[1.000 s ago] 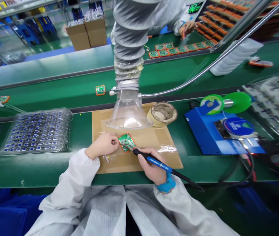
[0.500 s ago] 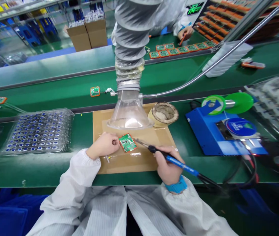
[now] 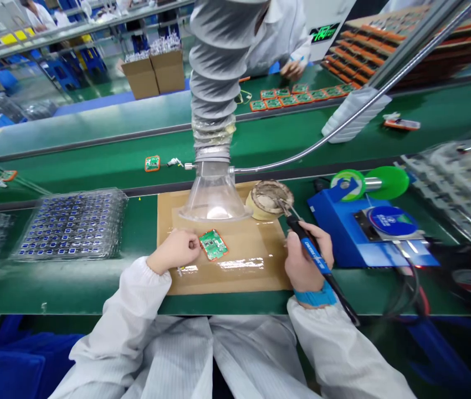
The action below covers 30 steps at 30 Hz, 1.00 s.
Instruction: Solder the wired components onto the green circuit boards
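Observation:
My right hand (image 3: 307, 260) is wrapped round a blue and black soldering iron (image 3: 313, 252). The metal tip of the iron reaches into the round, dirty-rimmed pot (image 3: 269, 199) at the back right of the cardboard mat (image 3: 244, 280). A green circuit board with an orange edge (image 3: 214, 245) lies on the mat. My left hand (image 3: 178, 249) rests at the board's left edge with its fingers pinched together; what they hold, if anything, is too small to tell. A clear extraction hood (image 3: 215, 199) hangs just behind the board.
Stacked clear trays (image 3: 69, 224) lie at the left. A blue solder feeder (image 3: 335, 221) with a green reel stands at the right. Behind, a green conveyor (image 3: 106, 166) carries a board (image 3: 152, 163). Across it, a person's hand (image 3: 292, 70) is near rows of boards.
My right hand has moved right with the soldering iron, whose tip has gone from beside the board into the pot. My left hand has stayed at the board. The view has shifted slightly.

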Each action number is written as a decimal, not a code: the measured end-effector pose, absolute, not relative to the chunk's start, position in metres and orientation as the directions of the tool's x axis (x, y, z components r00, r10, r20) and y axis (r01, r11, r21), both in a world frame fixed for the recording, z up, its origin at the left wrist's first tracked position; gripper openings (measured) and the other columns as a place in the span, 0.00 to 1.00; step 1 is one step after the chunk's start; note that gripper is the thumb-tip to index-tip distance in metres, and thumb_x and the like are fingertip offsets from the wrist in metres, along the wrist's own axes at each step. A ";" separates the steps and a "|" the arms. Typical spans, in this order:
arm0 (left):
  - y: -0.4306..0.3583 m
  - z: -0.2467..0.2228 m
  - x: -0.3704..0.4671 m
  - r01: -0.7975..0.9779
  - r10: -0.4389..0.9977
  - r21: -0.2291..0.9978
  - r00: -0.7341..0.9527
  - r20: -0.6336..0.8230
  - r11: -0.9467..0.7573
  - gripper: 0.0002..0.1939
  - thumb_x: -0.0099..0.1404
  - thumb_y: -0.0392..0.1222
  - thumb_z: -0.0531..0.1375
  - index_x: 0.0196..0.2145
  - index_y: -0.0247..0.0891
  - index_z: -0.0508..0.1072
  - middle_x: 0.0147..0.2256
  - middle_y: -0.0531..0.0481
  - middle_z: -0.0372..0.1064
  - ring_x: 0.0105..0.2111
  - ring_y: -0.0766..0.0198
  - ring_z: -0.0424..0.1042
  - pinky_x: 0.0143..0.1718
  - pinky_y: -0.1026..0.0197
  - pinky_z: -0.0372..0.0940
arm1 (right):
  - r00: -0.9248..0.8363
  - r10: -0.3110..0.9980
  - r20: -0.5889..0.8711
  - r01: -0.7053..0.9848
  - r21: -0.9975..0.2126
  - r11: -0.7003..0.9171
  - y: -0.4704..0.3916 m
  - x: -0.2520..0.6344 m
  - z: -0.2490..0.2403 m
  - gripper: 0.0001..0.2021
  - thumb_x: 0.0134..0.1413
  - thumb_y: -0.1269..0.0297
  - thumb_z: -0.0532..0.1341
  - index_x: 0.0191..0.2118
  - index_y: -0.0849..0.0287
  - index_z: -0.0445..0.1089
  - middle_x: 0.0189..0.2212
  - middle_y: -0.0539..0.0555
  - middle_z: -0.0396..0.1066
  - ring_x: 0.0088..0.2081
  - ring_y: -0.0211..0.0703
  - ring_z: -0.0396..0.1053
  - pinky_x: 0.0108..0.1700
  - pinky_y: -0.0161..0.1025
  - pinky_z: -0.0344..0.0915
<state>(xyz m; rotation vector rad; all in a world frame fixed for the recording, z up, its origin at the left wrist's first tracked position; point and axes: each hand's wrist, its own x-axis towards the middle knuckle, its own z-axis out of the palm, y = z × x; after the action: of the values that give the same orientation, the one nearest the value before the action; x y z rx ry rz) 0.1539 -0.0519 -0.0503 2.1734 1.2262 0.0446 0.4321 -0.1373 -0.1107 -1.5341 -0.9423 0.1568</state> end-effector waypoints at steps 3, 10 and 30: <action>-0.053 -0.049 0.154 0.763 0.784 0.545 0.555 -0.279 -0.346 0.09 0.60 0.33 0.58 0.23 0.37 0.72 0.27 0.52 0.71 0.27 0.65 0.66 0.32 0.63 0.59 | 0.665 0.609 0.434 0.413 -0.892 0.185 -0.149 0.428 -0.111 0.14 0.61 0.57 0.64 0.48 0.58 0.72 0.38 0.56 0.75 0.31 0.43 0.74 0.39 0.44 0.73; -0.049 -0.047 0.155 0.770 0.781 0.541 0.550 -0.295 -0.338 0.09 0.60 0.34 0.60 0.23 0.37 0.74 0.26 0.52 0.72 0.26 0.66 0.66 0.32 0.64 0.59 | 0.325 0.816 0.478 0.390 -0.854 0.344 -0.182 0.381 -0.098 0.04 0.61 0.64 0.62 0.42 0.54 0.72 0.34 0.53 0.75 0.34 0.44 0.76 0.36 0.40 0.73; -0.047 -0.053 0.154 0.770 0.779 0.553 0.545 -0.308 -0.320 0.08 0.59 0.35 0.60 0.24 0.37 0.76 0.26 0.52 0.73 0.26 0.66 0.66 0.31 0.64 0.59 | 0.077 0.876 0.475 0.460 -0.797 0.392 -0.173 0.357 -0.085 0.07 0.59 0.69 0.62 0.42 0.52 0.70 0.34 0.51 0.77 0.33 0.43 0.77 0.35 0.39 0.71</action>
<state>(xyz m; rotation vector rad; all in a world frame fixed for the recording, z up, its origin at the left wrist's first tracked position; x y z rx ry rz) 0.1544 -0.0466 -0.0525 2.1186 1.2433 0.0190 0.3570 -0.1731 -0.0849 -1.2318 -1.5549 0.4756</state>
